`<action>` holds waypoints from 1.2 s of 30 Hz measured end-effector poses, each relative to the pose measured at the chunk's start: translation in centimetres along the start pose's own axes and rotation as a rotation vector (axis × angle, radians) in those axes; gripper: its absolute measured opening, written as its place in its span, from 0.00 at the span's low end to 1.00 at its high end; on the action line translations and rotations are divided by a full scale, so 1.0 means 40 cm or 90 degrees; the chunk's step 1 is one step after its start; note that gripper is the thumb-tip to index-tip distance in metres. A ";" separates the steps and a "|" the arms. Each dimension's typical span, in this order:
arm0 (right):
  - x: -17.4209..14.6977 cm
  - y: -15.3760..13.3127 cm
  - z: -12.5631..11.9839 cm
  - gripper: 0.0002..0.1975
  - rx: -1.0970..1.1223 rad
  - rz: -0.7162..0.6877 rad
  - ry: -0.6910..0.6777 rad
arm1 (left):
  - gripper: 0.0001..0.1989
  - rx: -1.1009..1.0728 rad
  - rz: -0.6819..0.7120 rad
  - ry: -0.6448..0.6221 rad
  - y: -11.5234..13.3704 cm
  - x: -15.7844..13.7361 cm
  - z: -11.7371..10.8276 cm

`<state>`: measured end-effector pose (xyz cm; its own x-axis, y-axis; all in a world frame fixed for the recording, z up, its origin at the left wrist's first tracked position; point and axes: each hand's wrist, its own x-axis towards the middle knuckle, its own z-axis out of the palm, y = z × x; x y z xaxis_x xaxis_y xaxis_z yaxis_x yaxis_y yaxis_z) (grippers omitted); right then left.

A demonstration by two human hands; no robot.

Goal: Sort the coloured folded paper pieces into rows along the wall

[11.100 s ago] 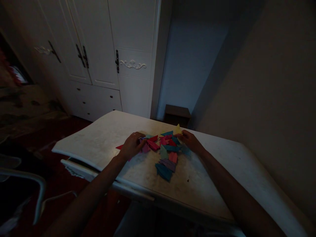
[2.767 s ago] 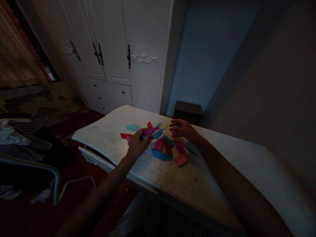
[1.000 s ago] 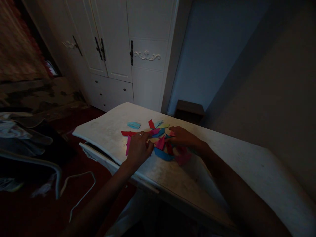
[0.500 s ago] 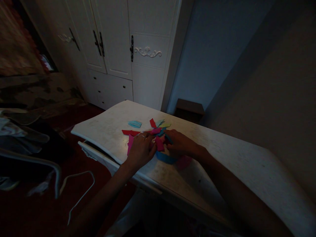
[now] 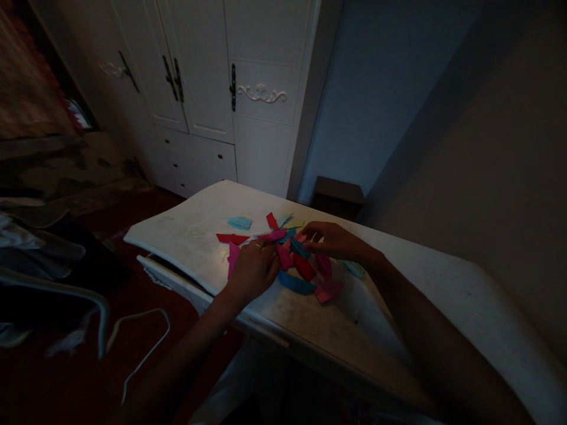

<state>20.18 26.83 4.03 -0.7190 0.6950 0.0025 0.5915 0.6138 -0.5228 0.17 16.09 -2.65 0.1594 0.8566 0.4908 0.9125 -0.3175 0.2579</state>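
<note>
Folded paper pieces, shaped like small boats, lie in a loose pile on a white tabletop. My left hand (image 5: 254,265), with a ring on one finger, rests curled at the pile's left side. Its fingertips meet a magenta folded paper (image 5: 284,257); what they grip, if anything, is hidden. On the other side, my right hand (image 5: 334,241) has thumb and fingers apart, tips close to a teal folded paper (image 5: 300,248). Below it lie a red folded paper (image 5: 305,267), a blue folded paper (image 5: 296,283) and a pink folded paper (image 5: 329,291).
Further back on the white table (image 5: 190,218) sit a light-blue folded paper (image 5: 239,223) and a red one (image 5: 232,238). A pale green piece (image 5: 352,269) lies under my right forearm. A drawer (image 5: 177,274) stands slightly out. White wardrobe (image 5: 266,141) behind; brown box-like furniture (image 5: 339,189) beyond.
My right hand has lifted and shifted up and right, uncovering the red, dark pink and pale green papers. The teal paper now lies by its fingertips. My left hand has hardly moved.
</note>
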 end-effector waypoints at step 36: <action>0.043 0.224 -0.027 0.25 -0.059 0.188 0.221 | 0.08 -0.052 0.006 0.315 -0.021 -0.048 -0.025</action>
<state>24.64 33.94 0.28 -0.3599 0.9193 0.1590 0.7939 0.3913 -0.4654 -1.28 14.30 -2.98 -0.0486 0.5649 0.8237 0.8762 -0.3718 0.3067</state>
